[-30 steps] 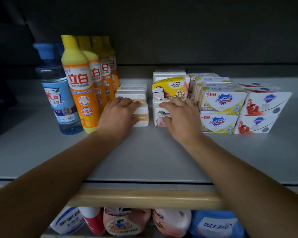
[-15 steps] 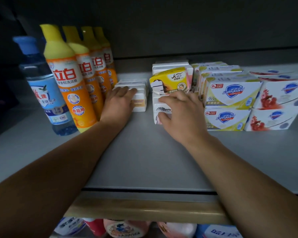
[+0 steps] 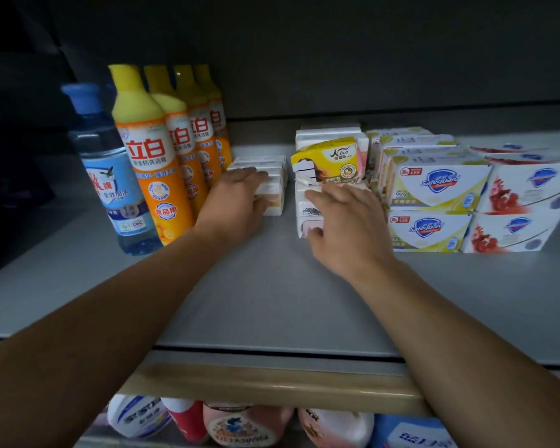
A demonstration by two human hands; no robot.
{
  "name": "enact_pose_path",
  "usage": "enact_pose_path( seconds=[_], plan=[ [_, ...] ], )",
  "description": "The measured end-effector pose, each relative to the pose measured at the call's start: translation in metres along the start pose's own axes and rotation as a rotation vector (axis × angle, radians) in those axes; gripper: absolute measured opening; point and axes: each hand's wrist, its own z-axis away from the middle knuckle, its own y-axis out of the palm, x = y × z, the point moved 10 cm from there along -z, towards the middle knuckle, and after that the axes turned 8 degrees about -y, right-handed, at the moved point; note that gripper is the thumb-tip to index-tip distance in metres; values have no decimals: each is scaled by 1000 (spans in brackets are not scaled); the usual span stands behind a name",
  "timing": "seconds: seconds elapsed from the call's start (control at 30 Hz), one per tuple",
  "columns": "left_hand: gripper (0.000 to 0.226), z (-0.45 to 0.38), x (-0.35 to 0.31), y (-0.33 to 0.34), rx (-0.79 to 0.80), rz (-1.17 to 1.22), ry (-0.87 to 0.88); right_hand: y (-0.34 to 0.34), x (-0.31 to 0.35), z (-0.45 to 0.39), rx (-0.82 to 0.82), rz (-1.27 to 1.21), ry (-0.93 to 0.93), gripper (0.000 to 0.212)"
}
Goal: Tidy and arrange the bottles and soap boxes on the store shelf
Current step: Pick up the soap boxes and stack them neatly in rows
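- On the grey shelf (image 3: 272, 302): left hand (image 3: 236, 202) laid over the low white soap boxes (image 3: 272, 192), fingers fairly straight, gripping nothing.
- Right hand (image 3: 346, 227) spread against the middle soap stack (image 3: 307, 208), thumb at its lower front (yellow box (image 3: 327, 163) on top).
- Orange bottles (image 3: 156, 163) upright at left, beside a blue bottle (image 3: 110, 176).

I'm reading "立白" on the orange bottles (image 3: 157, 163), "Safeguard" on the white-and-yellow soap boxes (image 3: 437, 184) (one also showing "99.9%"), and "Nice" on the yellow box (image 3: 328, 161); smaller print is blurring.
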Motion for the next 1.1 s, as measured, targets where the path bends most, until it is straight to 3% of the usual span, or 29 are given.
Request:
enact_pose_path(
  seconds=[0.07,0.13,0.27,0.4,0.53,0.67,0.9,1.0,1.1],
  plan=[
    [41,16,-5,-14,-17,226,-4,-3,3,0,8,-17,-12,55],
    [39,31,-8,-7,99,426,-44,-7,8,0,1,-58,-29,54],
    [60,47,-11,13,275,655,-124,-15,22,4,-30,-190,-64,55],
    [64,45,-18,17,291,596,-126,-20,21,7,-61,-298,-49,52],
    [34,41,-15,8,238,559,-128,-25,17,10,-112,-406,1,55],
    [25,48,8,6,291,867,-273,-24,19,9,-90,-361,-39,55],
    [22,54,36,8,345,1371,-592,-9,23,14,72,-614,-55,71],
    [24,61,31,15,455,1388,-638,-10,16,15,15,-695,-3,62],
    [40,62,29,13,485,1351,-608,-6,4,15,-17,-812,115,46]
  ],
)
